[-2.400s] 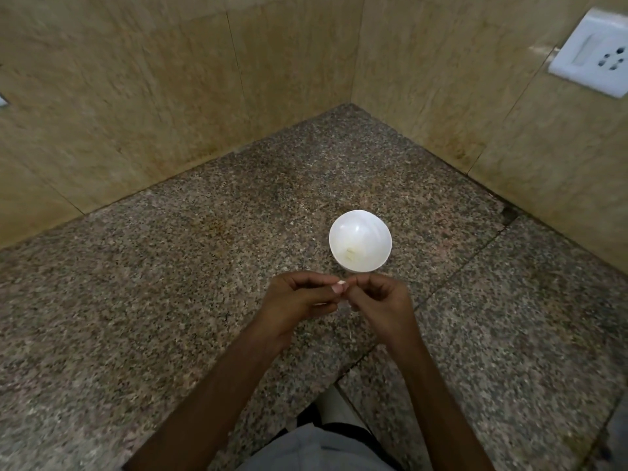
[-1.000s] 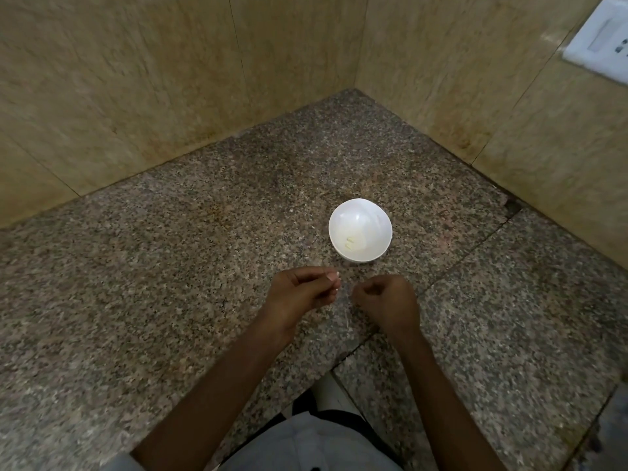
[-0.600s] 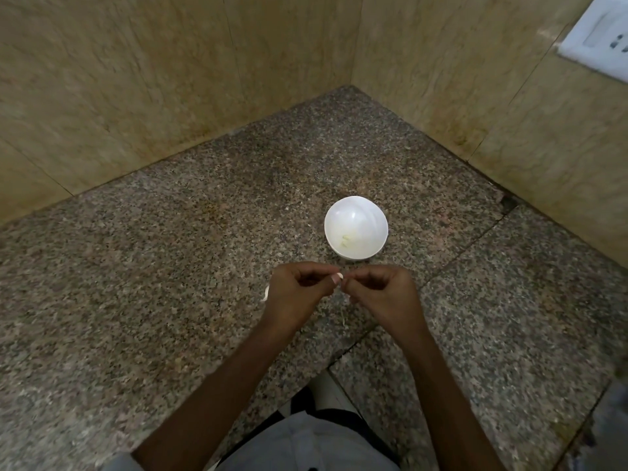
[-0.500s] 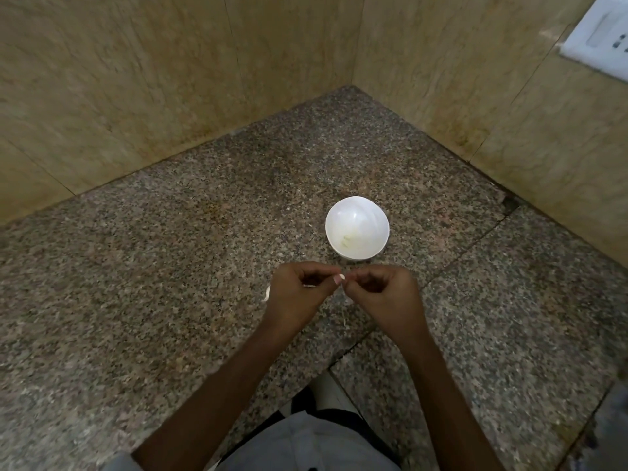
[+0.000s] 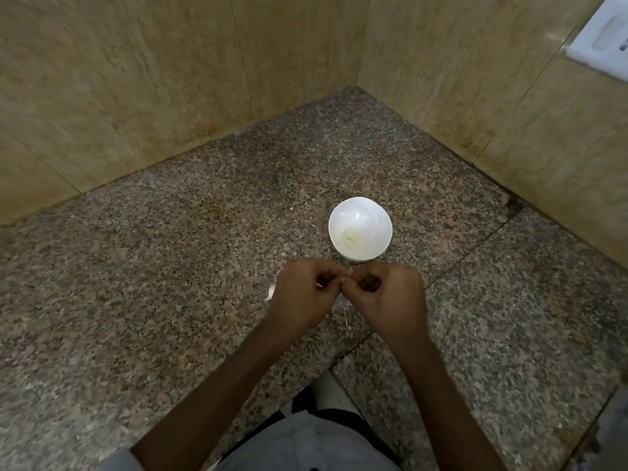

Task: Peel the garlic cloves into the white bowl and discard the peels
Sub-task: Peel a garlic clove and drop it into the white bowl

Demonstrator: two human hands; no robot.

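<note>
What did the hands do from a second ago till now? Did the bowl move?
A second ago the hands were apart. The left hand and right hand have come together, fingertips meeting, pinching what looks like a garlic clove, mostly hidden. A white scrap now shows beside the left hand. The white bowl stayed on the counter.
</note>
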